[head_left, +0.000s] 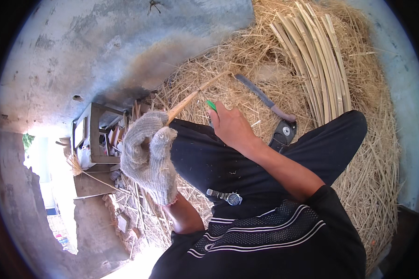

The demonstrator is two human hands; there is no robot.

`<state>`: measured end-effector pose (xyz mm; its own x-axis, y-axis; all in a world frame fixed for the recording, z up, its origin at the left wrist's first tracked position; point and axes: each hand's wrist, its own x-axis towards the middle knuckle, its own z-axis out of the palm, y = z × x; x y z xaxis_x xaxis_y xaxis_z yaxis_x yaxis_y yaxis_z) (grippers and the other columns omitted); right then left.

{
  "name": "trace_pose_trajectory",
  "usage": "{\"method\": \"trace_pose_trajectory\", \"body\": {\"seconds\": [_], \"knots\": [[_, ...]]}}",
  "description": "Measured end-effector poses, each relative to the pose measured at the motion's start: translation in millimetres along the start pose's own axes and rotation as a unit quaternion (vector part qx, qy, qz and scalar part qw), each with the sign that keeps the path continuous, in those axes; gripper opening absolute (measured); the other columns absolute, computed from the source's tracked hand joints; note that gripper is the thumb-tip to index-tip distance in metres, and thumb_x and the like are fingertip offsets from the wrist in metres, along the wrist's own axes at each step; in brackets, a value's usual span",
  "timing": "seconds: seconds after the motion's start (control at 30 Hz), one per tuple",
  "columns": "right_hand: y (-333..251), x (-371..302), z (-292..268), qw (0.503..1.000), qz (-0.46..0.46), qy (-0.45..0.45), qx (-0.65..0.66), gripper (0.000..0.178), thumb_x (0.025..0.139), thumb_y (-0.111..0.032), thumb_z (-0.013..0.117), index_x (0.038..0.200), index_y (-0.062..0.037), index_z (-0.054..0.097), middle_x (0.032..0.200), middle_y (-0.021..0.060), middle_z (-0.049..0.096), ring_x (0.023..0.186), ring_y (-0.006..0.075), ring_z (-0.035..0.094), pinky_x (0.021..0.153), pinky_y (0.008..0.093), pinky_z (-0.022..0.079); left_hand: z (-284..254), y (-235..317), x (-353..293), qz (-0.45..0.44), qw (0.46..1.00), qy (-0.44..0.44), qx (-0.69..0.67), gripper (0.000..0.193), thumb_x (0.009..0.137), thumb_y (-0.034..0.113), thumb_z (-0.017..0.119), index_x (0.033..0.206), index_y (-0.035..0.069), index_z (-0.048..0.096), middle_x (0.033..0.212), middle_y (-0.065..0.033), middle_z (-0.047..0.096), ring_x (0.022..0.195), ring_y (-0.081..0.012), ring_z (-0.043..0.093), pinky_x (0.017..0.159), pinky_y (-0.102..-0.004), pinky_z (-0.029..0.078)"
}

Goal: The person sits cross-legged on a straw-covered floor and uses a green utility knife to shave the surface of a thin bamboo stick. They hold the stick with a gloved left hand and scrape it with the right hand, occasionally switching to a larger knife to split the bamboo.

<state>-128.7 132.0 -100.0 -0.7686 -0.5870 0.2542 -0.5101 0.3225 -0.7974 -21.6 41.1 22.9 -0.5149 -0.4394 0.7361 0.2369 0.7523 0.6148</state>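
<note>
My left hand (148, 153), in a thick grey knitted glove, is closed around a pale wooden stick (184, 106). The stick slants up and away to the right, over the straw. Bare and closed, my right hand (234, 126) grips a small tool with a bright green end (211, 105); my fingers hide most of it, so its exact kind is unclear. Its green end is close to the stick, just right of it. Whether the two touch, I cannot tell. On my dark trousers, below both hands, lies a wristwatch (233, 199) with a metal band.
Straw (372, 186) covers the floor around my crossed legs. A long dark blade with a brown handle (258, 90) lies ahead, near my shoe (284, 132). Split bamboo strips (319, 65) are bundled at the far right. A cluttered wooden shelf (102, 135) stands left by the wall (102, 46).
</note>
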Motion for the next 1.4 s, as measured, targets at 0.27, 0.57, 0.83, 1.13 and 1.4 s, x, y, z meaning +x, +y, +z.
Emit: {"method": "trace_pose_trajectory", "body": {"seconds": [0.27, 0.57, 0.83, 1.13, 1.4], "knots": [[-49.1, -5.9, -27.9, 0.985, -0.110, 0.010, 0.133, 0.016, 0.097, -0.019, 0.058, 0.094, -0.0041, 0.053, 0.053, 0.0184, 0.055, 0.049, 0.0394, 0.060, 0.044, 0.0470, 0.046, 2.3, -1.1, -8.0, -0.028, 0.998, 0.043, -0.046, 0.021, 0.083, 0.009, 0.075, 0.099, -0.002, 0.066, 0.098, -0.0156, 0.070, 0.086, -0.0198, 0.067, 0.071, -0.0282, 0.055], [31.1, 19.7, 18.9, 0.999, 0.044, -0.019, 0.000, 0.025, 0.099, -0.025, 0.052, 0.101, 0.0002, 0.056, 0.061, 0.0237, 0.060, 0.058, 0.0427, 0.064, 0.051, 0.0509, 0.050, -3.4, 0.7, -6.2, -0.062, 0.993, 0.049, -0.090, 0.014, 0.087, 0.012, 0.072, 0.094, 0.001, 0.065, 0.095, -0.0123, 0.068, 0.085, -0.0162, 0.066, 0.067, -0.0278, 0.057], [-8.0, 8.6, 14.3, 0.995, 0.011, -0.016, 0.098, 0.025, 0.099, -0.027, 0.053, 0.100, -0.0019, 0.056, 0.059, 0.0233, 0.060, 0.054, 0.0447, 0.062, 0.051, 0.0497, 0.051, 4.9, 9.3, 1.0, -0.080, 0.993, 0.084, -0.025, 0.012, 0.096, 0.006, 0.060, 0.104, -0.003, 0.061, 0.105, -0.0142, 0.064, 0.082, -0.0164, 0.063, 0.064, -0.0249, 0.055], [-22.4, 6.5, 7.5, 0.996, -0.037, -0.006, 0.085, 0.025, 0.100, -0.029, 0.052, 0.100, -0.0042, 0.055, 0.061, 0.0235, 0.062, 0.060, 0.0446, 0.065, 0.055, 0.0533, 0.054, 8.3, 6.2, -5.1, -0.070, 0.994, 0.069, -0.047, 0.013, 0.096, 0.006, 0.061, 0.105, -0.003, 0.061, 0.104, -0.0152, 0.064, 0.075, -0.0164, 0.062, 0.065, -0.0267, 0.055], [-32.0, 15.1, 6.0, 0.990, -0.102, 0.048, 0.083, 0.018, 0.096, -0.020, 0.058, 0.094, -0.0021, 0.054, 0.050, 0.0194, 0.055, 0.047, 0.0408, 0.060, 0.046, 0.0505, 0.049, 10.8, 3.6, -3.0, -0.063, 0.992, 0.101, -0.050, 0.012, 0.092, 0.008, 0.066, 0.098, -0.001, 0.063, 0.097, -0.0142, 0.066, 0.084, -0.0179, 0.064, 0.067, -0.0272, 0.057]]}}
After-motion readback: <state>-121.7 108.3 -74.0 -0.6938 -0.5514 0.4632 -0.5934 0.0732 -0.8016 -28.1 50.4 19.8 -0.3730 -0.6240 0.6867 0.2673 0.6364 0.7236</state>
